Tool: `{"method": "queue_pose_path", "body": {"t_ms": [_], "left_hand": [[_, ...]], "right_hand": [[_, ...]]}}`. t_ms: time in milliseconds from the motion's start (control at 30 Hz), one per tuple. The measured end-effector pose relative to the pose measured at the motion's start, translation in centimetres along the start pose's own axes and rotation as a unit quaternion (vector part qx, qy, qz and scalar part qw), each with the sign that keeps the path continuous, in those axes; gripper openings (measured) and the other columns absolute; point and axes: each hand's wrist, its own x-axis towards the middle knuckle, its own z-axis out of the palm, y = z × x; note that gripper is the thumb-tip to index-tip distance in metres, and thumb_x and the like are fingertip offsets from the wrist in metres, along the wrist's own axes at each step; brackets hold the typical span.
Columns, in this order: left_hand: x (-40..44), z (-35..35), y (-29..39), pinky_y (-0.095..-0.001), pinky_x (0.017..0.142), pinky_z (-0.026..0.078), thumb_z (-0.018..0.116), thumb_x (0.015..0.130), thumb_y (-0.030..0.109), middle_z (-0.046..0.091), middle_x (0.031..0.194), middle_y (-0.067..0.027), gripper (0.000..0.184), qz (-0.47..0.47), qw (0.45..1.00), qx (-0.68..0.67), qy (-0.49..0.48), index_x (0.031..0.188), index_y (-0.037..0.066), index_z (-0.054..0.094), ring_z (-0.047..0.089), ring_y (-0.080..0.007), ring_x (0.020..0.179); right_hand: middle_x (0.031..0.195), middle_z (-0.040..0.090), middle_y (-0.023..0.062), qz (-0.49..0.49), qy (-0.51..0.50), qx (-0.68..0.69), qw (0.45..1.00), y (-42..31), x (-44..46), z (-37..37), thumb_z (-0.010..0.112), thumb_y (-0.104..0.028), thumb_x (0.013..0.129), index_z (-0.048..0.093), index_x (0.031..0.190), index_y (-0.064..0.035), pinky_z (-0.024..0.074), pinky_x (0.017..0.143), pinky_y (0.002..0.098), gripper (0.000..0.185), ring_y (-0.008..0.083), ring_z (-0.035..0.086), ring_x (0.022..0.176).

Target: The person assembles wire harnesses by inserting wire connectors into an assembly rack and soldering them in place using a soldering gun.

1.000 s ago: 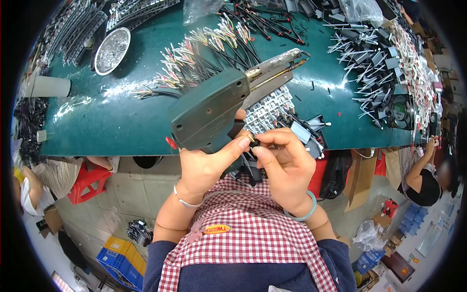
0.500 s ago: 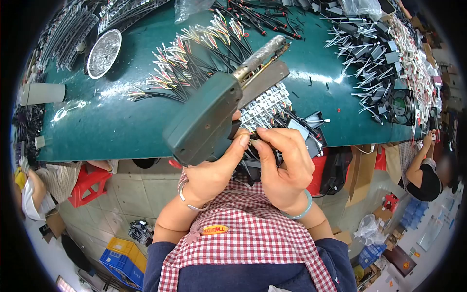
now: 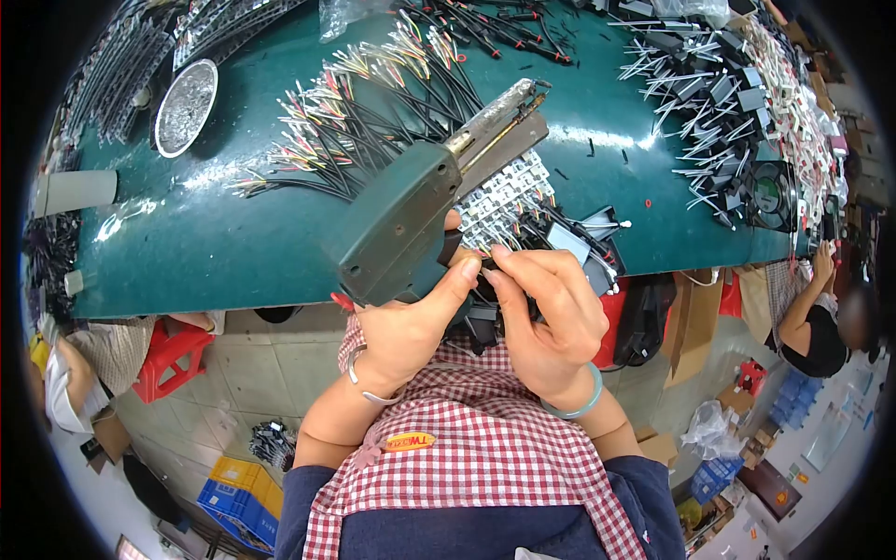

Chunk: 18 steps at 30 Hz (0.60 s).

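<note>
My left hand (image 3: 406, 331) wraps around the handle of a dark green pistol-shaped soldering gun (image 3: 397, 224), with a worn metal barrel pointing up and right. Its thumb tip rests beside some thin wire ends. My right hand (image 3: 555, 322) pinches a fine wire (image 3: 486, 257) between thumb and index finger, close to the left thumb; the pinched end is mostly hidden. Beyond the fingers lie rows of white connector pieces (image 3: 509, 201) with wires. Black parts with cables (image 3: 481, 327) hang below my hands at the table edge.
Bundles of black cables with coloured ends (image 3: 317, 140) spread over the green table (image 3: 252, 243). A round bowl (image 3: 187, 107) and a white cup (image 3: 79, 191) stand left. Black boxes with white leads (image 3: 705, 103) and a fan (image 3: 773, 194) are at right. Other people sit on both sides.
The view has shifted slightly, so the table items sit a little further left. The soldering gun's barrel tip is slightly lower; both hands keep nearly the same pose.
</note>
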Motion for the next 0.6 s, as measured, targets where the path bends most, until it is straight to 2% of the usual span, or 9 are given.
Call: {"method": "queue_pose_path", "body": {"t_ms": [100, 200, 267, 367, 500, 600], "left_hand": [[0.0, -0.1, -0.7, -0.0278, 0.070, 0.057, 0.075, 0.081, -0.009, 0.069, 0.106, -0.0147, 0.050, -0.020, 0.999, 0.033, -0.009, 0.127, -0.006, 0.057, 0.068, -0.0166, 0.082], [-0.4, -0.2, -0.9, -0.0278, 0.070, 0.057, 0.075, 0.081, -0.010, 0.068, 0.113, -0.0155, 0.048, -0.052, 0.998, 0.030, 0.005, 0.126, -0.007, 0.058, 0.068, -0.0166, 0.083], [-0.9, -0.8, -0.8, -0.0277, 0.070, 0.057, 0.074, 0.081, -0.011, 0.067, 0.116, -0.0157, 0.048, -0.046, 0.998, 0.051, 0.016, 0.126, -0.007, 0.059, 0.068, -0.0168, 0.084], [-1.9, -3.0, -0.8, -0.0289, 0.071, 0.057, 0.074, 0.081, -0.012, 0.067, 0.117, -0.0156, 0.050, 0.000, 0.992, 0.121, -0.026, 0.128, -0.008, 0.058, 0.069, -0.0187, 0.085], [-3.4, -6.0, 0.2, -0.0327, 0.083, 0.057, 0.075, 0.080, -0.011, 0.068, 0.121, -0.0151, 0.051, 0.019, 0.972, 0.219, -0.086, 0.129, -0.007, 0.060, 0.069, -0.0214, 0.096], [-4.2, -7.1, 0.4, -0.0342, 0.086, 0.055, 0.077, 0.080, -0.005, 0.070, 0.113, -0.0145, 0.042, 0.051, 0.946, 0.308, -0.084, 0.120, -0.003, 0.067, 0.069, -0.0234, 0.096]], "right_hand": [[0.088, 0.067, 0.0144, -0.017, -0.016, -0.022, 0.999, 0.4, 0.1, -0.6, 0.077, 0.012, 0.074, 0.070, 0.103, 0.0050, 0.0513, 0.060, 0.0341, 0.031, 0.0266, 0.065, 0.071], [0.086, 0.065, 0.0123, -0.021, -0.030, -0.066, 0.997, 1.0, 0.2, -1.1, 0.077, 0.012, 0.073, 0.070, 0.099, 0.0030, 0.0506, 0.059, 0.0341, 0.028, 0.0263, 0.064, 0.071], [0.084, 0.064, 0.0105, -0.008, -0.035, -0.118, 0.992, 2.0, 0.3, -1.3, 0.076, 0.010, 0.074, 0.069, 0.097, 0.0015, 0.0501, 0.059, 0.0340, 0.025, 0.0256, 0.063, 0.071], [0.083, 0.063, 0.0084, 0.003, -0.042, -0.151, 0.988, 3.4, -0.1, -1.0, 0.075, 0.008, 0.075, 0.069, 0.094, -0.0007, 0.0497, 0.060, 0.0343, 0.022, 0.0244, 0.062, 0.071], [0.082, 0.062, 0.0067, 0.008, -0.048, -0.163, 0.985, 3.8, -0.2, -0.6, 0.074, 0.004, 0.076, 0.070, 0.092, -0.0028, 0.0490, 0.060, 0.0344, 0.018, 0.0225, 0.062, 0.071], [0.081, 0.062, 0.0053, 0.005, -0.059, -0.177, 0.982, 3.9, -0.2, -0.5, 0.073, 0.002, 0.077, 0.071, 0.092, -0.0037, 0.0478, 0.060, 0.0338, 0.016, 0.0214, 0.062, 0.071]]}}
